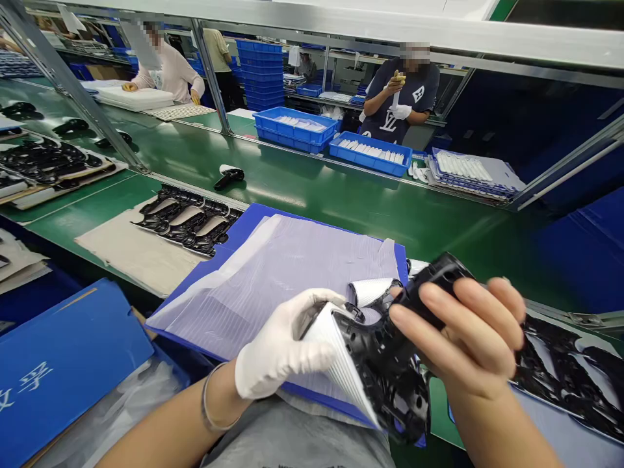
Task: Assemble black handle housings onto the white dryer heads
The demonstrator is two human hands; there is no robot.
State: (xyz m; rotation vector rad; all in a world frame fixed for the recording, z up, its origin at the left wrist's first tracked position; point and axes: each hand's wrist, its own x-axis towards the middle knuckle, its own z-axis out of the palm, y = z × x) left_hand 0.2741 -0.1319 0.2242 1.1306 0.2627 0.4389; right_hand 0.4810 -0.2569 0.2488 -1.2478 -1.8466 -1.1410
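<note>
In front of my body I hold a plastic housing (385, 364), with a ribbed white side and a hollow black inside full of small fittings. My left hand (285, 344), in a white glove, is closed on the white ribbed edge, thumb towards me. My bare right hand (470, 331) has its fingers wrapped round the black handle end, which tilts up to the right. Just behind the held piece, another white ribbed housing (373, 291) lies partly hidden on a thin translucent sheet (292, 266). That sheet covers a blue board (253, 224).
Black moulded parts (188, 221) lie in rows on cardboard to the left; more black parts (565, 377) are at right. One black-and-white housing (229, 177) sits on the green bench (302, 195). Beyond are blue bins (370, 156), metal posts (209, 78) and two co-workers. A blue box (68, 370) is at lower left.
</note>
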